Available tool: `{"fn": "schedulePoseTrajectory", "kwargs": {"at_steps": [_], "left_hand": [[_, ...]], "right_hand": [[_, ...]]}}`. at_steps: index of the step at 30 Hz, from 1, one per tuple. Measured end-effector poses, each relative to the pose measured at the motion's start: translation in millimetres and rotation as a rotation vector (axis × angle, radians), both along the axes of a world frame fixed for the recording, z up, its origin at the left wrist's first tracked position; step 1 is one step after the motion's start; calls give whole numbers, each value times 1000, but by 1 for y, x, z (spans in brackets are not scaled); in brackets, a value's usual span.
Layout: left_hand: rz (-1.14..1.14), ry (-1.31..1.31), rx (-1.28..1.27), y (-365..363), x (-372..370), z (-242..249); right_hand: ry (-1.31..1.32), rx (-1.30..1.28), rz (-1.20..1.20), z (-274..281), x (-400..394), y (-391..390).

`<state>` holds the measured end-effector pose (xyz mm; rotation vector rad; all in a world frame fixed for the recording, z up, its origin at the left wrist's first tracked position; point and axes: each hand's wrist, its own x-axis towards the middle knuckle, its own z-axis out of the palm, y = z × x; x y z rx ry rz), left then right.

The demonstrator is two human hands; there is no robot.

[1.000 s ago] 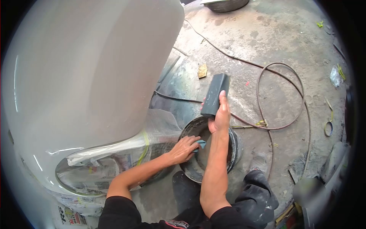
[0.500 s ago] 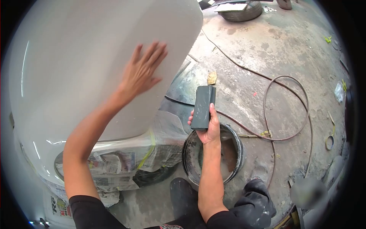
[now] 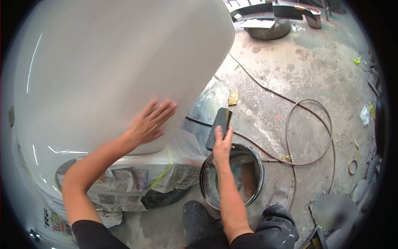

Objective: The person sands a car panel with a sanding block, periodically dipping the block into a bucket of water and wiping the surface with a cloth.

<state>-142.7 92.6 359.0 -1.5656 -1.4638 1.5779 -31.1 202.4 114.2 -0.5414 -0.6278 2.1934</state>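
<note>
My left hand (image 3: 150, 122) lies flat with fingers spread on the smooth grey-white car panel (image 3: 103, 70), near its lower right part. It holds nothing. My right hand (image 3: 222, 143) grips a dark grey sanding block (image 3: 219, 124), tilted, just off the panel's right edge. Beneath my right forearm stands a round black bucket (image 3: 262, 178) with a brown rectangular piece (image 3: 249, 177) inside. Newspaper and plastic masking (image 3: 124, 180) with yellow-green tape covers the part below the panel.
A reddish hose (image 3: 286, 124) loops across the concrete floor (image 3: 306, 74). Further back are a tire (image 3: 269, 32) and a reddish pail (image 3: 314, 20). A yellowish scrap (image 3: 233, 98) lies beyond the block. A tape roll (image 3: 353, 167) lies at the right.
My left hand has slid down the panel toward its lower edge. My right hand has tilted the block and moved slightly lower. The view has shifted, showing more of the background.
</note>
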Motion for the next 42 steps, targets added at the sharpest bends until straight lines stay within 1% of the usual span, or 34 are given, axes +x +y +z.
{"fn": "schedulePoseTrajectory", "kwargs": {"at_steps": [1,3,5,6,7,8,9,11,12,14,17,18,19,20,21,22,23,25,27,30,31,32,33,34,35,36,38,40,42], "left_hand": [[24,-52,45,-21,2,14],[67,-159,161,-46,5,53],[105,-233,331,-55,11,104],[122,-256,431,-55,15,134],[68,-211,516,-55,19,167],[-22,-103,552,-55,19,199],[-66,-29,608,-56,18,230],[-314,26,642,-62,1,277],[-314,54,653,-62,-1,290],[-338,87,661,-54,-3,297],[-376,102,672,-54,-4,290],[-387,103,664,-52,-5,291],[-393,107,659,-54,-7,293],[-401,116,649,-57,-10,294],[-409,120,631,-58,-13,298],[-423,123,621,-58,-16,300],[-428,114,622,-58,-17,299],[-448,100,634,-56,-16,297],[-454,107,633,-56,-15,298],[-479,117,602,-54,-13,298],[-487,112,584,-53,-15,298],[-489,109,564,-54,-17,300],[-488,108,547,-55,-18,304],[-488,108,528,-56,-20,306],[-480,106,521,-58,-23,306],[-480,111,524,-60,-23,306],[-499,100,545,-59,-23,308],[-503,62,556,-56,-19,304],[-505,45,584,-57,-20,301]], "right_hand": [[-107,150,-14,12,-3,-2],[-6,326,-221,32,-37,-7],[-166,642,-582,78,-57,4],[-189,701,-610,92,-67,6],[-211,758,-637,104,-77,6],[-246,794,-691,115,-86,2],[-254,811,-700,119,-92,-6],[-274,838,-715,109,-100,-31],[-258,883,-727,96,-100,-51],[-230,976,-752,70,-100,-82],[-227,1028,-763,56,-107,-70],[-314,999,-781,68,-120,-38],[-331,899,-809,94,-123,11],[-319,743,-729,122,-118,59],[-354,696,-841,139,-116,97],[-316,653,-804,147,-114,108],[-320,678,-794,142,-116,93],[-322,735,-785,121,-121,29],[-258,925,-832,71,-117,-64],[-208,924,-752,46,-118,-82],[-292,941,-798,58,-126,-46],[-278,860,-846,77,-134,2],[-288,710,-817,99,-133,49],[-266,617,-778,113,-126,86],[-237,527,-749,121,-122,105],[-257,555,-746,116,-124,90],[-279,625,-758,96,-130,29],[-277,843,-814,51,-129,-70],[-264,857,-799,41,-124,-90]]}}
